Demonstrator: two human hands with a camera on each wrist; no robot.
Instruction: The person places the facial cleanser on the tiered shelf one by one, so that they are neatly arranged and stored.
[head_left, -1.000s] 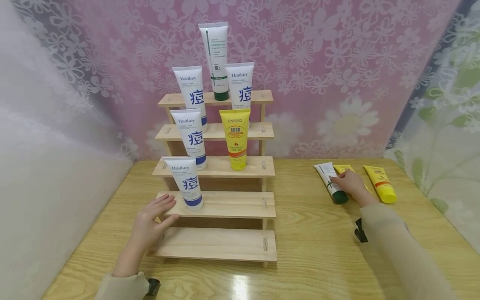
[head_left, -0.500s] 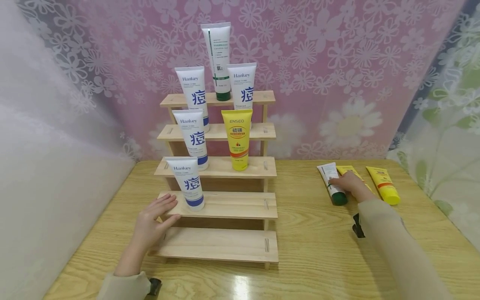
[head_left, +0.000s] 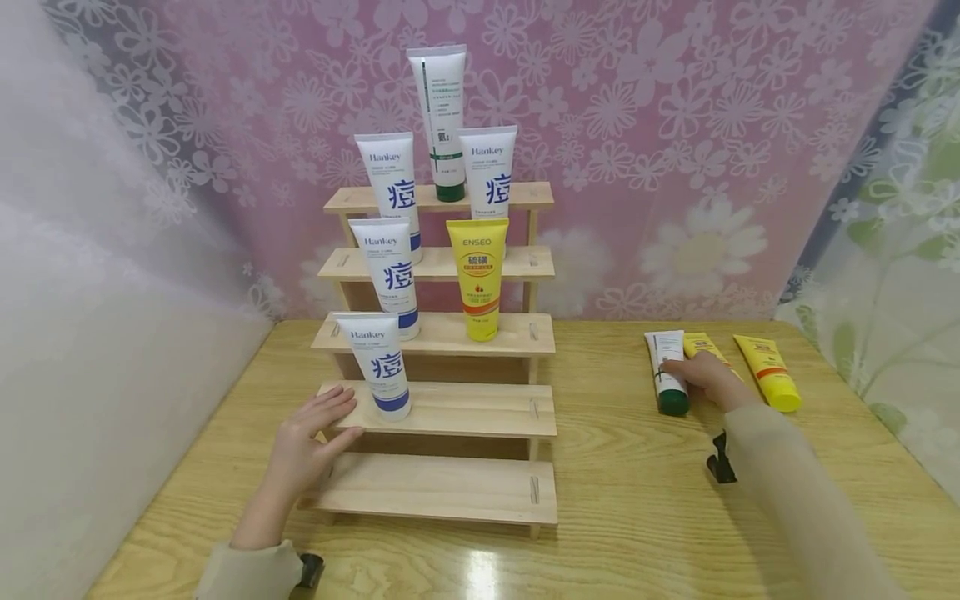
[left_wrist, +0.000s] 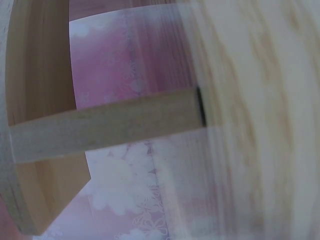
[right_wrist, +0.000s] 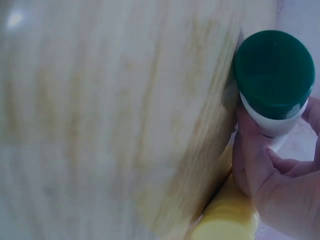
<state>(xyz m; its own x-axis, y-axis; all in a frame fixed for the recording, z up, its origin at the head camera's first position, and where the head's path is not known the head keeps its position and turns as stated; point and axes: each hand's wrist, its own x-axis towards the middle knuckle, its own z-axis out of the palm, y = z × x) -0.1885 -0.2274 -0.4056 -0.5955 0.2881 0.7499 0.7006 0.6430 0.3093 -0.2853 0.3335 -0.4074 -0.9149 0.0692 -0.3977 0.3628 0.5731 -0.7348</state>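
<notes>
In the head view my right hand (head_left: 709, 377) grips a white squeeze tube with a green cap (head_left: 670, 379) at the right of the table. The right wrist view shows the green cap (right_wrist: 275, 70) close up, with fingers around the white body below it. A yellow tube (head_left: 707, 346) lies beside it, partly hidden behind that hand. My left hand (head_left: 303, 437) rests on the left end of a low tier of the stepped wooden rack (head_left: 472, 410), its fingers extended. Close by on that tier stands a white-and-blue Hankey tube (head_left: 377, 367).
Higher tiers carry more Hankey tubes (head_left: 390, 275), a yellow ENSEO tube (head_left: 478, 279) and, on top, a white-and-green tube (head_left: 442, 125). Another yellow tube (head_left: 768, 372) lies at the far right of the wooden table (head_left: 622, 500). A flowered pink curtain (head_left: 637, 125) hangs behind.
The green-capped tube has turned to point more straight towards me and shifted slightly right, in my right hand. My left hand stays at the rack.
</notes>
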